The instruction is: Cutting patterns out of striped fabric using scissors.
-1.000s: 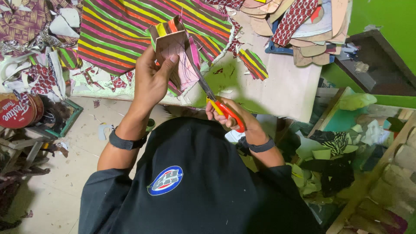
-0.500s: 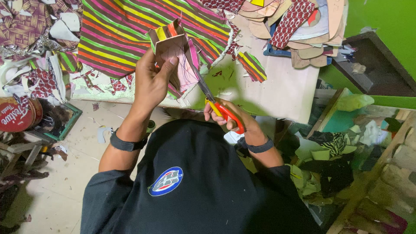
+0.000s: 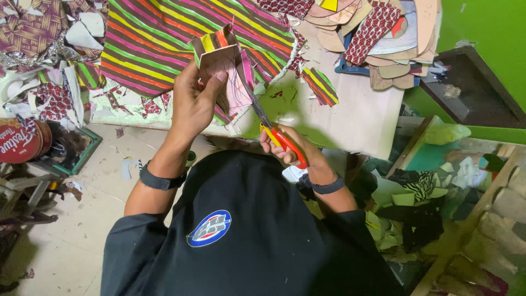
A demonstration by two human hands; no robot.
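Striped cut piece, a stiff pale panel faced with striped cloth, sits just above the centre of the frame, held up over the work table. The left hand grasps it from the left and below, fingers curled behind the panel and the thumb pressed flat on its pale face, so the hand is closed around the piece rather than spread. The right hand, lower and right of centre, is clenched through the red and yellow handles of the scissors; the dark blades run up and to the left, and their tips meet the right edge of the piece, beside a pink strip. How far the blades stand apart cannot be told, since they are thin and partly lost against the cloth. Each wrist wears a dark band. Behind the piece a large striped fabric sheet covers the upper left of the table, and a stack of cut sole-shaped pieces lies at the upper right. A small striped offcut rests on the bare board right of the scissors. Compared with half a second ago, both hands keep the same grips; the piece and the left hand sit a little lower in the frame, and the scissors lie at nearly the same slant against its edge.
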